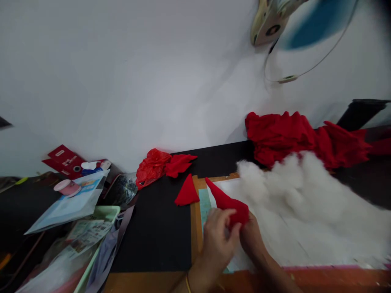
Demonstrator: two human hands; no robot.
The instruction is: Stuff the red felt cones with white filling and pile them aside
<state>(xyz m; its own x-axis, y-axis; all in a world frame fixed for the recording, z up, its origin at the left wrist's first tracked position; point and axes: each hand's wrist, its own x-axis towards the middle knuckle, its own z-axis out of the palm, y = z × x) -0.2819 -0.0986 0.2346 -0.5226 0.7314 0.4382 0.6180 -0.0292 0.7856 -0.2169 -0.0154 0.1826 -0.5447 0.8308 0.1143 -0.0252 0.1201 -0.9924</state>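
Note:
My left hand [218, 240] and my right hand [252, 238] together hold a pointed red fabric cone [227, 201] just above the work board [195, 219]. Both hands grip its wide end, and its tip points up and left. A second, flatter red fabric cone [187, 191] lies on the black tabletop a little to the left. A big heap of white stuffing [305, 195] spreads right beside my right hand.
Bunched red cloth [293, 136] lies at the back right against the white wall. A red plastic bag and cloth scrap [159, 165] sit at the back centre. Papers, a pink spool [67, 188] and a green tray [105, 213] clutter the left. A fan [287, 24] hangs overhead.

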